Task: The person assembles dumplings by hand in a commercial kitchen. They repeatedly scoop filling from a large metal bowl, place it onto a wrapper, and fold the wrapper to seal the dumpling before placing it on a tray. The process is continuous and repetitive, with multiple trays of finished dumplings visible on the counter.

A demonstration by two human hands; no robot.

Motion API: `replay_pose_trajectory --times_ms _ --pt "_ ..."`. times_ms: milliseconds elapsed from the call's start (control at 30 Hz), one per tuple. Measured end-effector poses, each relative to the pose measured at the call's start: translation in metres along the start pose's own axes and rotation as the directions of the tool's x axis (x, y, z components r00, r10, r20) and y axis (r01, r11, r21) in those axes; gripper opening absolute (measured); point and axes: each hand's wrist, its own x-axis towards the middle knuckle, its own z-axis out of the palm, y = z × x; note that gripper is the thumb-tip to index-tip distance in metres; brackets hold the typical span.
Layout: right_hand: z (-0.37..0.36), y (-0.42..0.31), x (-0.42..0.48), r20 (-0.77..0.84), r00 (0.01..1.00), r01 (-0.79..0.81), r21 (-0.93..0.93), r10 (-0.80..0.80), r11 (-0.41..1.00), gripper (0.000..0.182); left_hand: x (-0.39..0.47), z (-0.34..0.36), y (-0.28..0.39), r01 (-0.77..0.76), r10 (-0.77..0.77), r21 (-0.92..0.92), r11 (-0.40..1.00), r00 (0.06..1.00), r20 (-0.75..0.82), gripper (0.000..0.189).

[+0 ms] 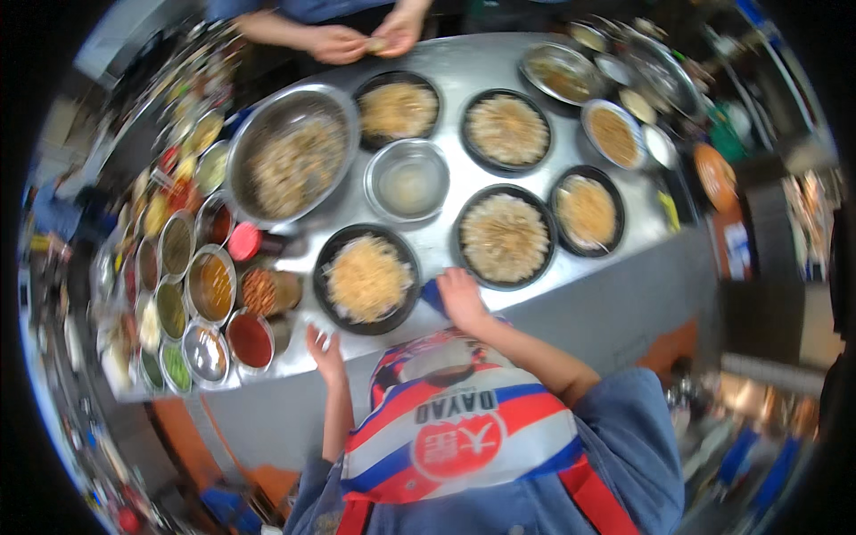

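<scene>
My right hand is at the front edge of a steel table, pressing a blue cloth that is partly hidden under it. My left hand is at the same edge further left, its fingers apart and seemingly holding nothing. Between and beyond them sits a black round pan filled with pale yellow shreds over whitish food. Just past my right hand stands another black pan, heaped with pale strips. Left of my left hand is a tub of red sauce or powder.
Several seasoning tubs crowd the left end, beside a red-capped bottle. A large steel bowl of food and a smaller bowl of cloudy liquid stand mid-table. More filled pans lie beyond. Across the table, another person's hands hold something small.
</scene>
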Motion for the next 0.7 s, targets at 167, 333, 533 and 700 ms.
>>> replay_pose_trajectory --times_ms 167,333,533,700 --pt "-0.047 -0.002 -0.022 -0.2 0.978 -0.005 0.254 0.057 0.967 0.044 -0.032 0.017 0.066 -0.42 0.423 0.364 0.831 0.903 0.076 0.061" --pt "-0.013 0.05 -0.079 0.317 0.565 -0.456 0.89 0.762 -0.031 0.022 -0.026 0.036 0.119 -0.626 0.57 0.142 0.766 0.765 0.298 0.051" --pt "-0.014 0.184 -0.101 0.33 0.157 -0.31 0.912 0.931 -0.271 0.027 -0.029 0.09 0.146 -0.245 0.263 -0.129 0.961 0.668 0.696 0.046" --pt "-0.037 0.238 -0.073 0.374 0.054 0.027 0.926 0.926 -0.376 0.023 -0.055 0.167 0.142 0.25 -0.082 -0.035 0.968 0.445 0.892 0.07"
